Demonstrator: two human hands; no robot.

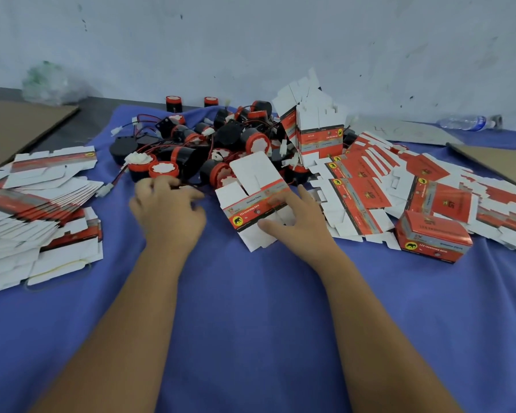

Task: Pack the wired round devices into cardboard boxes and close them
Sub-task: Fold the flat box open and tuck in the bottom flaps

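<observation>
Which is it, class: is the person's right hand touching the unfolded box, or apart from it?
Touching. The head view shows the right hand lying on the unfolded box, fingers spread across its printed panel.

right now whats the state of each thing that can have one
left hand: fingers curled at the wires by the device pile
right hand: fingers straight, pressing the flat box
flat box: unfolded, flaps open
finished box: closed
water bottle: lying down
</observation>
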